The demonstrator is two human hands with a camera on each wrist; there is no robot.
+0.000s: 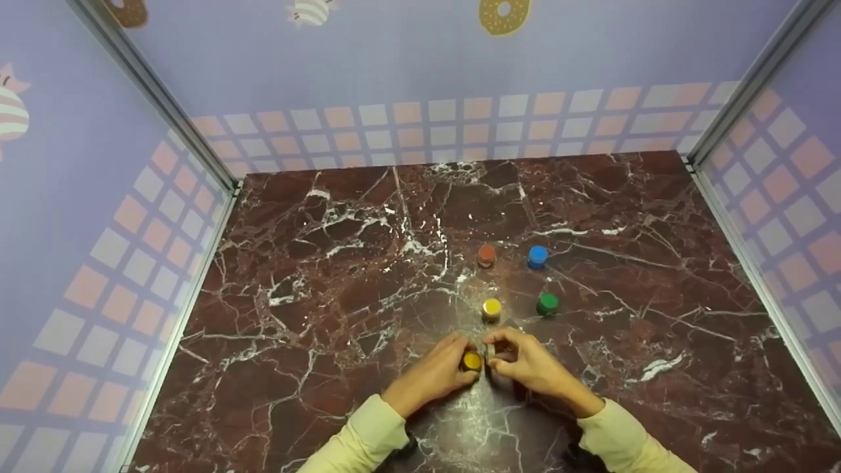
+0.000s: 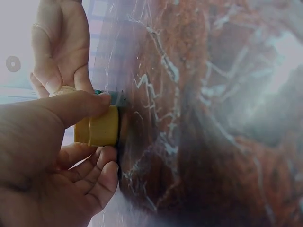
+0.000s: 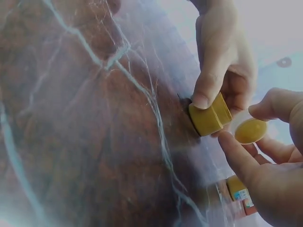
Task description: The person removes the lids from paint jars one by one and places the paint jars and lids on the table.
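Observation:
Low over the near part of the table, my left hand point(image 1: 430, 373) grips a small mustard-yellow paint jar point(image 1: 472, 360) between thumb and fingers. The jar stands upright with its mouth uncovered and yellow paint showing inside. Just to the right, my right hand point(image 1: 531, 365) pinches a round pale lid point(image 3: 251, 130) by its edge. Yellow paint coats the face of the lid seen in the right wrist view. The lid is tipped on its side, close beside the jar's rim. In the left wrist view, the thumb lies along the jar's yellow wall point(image 2: 102, 127).
Beyond my hands stand several other small jars: a yellow one point(image 1: 492, 309), a green one point(image 1: 547, 303), an orange-red one point(image 1: 486, 255) and a blue one point(image 1: 538, 256). The dark red marbled table point(image 1: 315, 276) is bounded by patterned panels point(image 1: 420, 125) at the back and sides.

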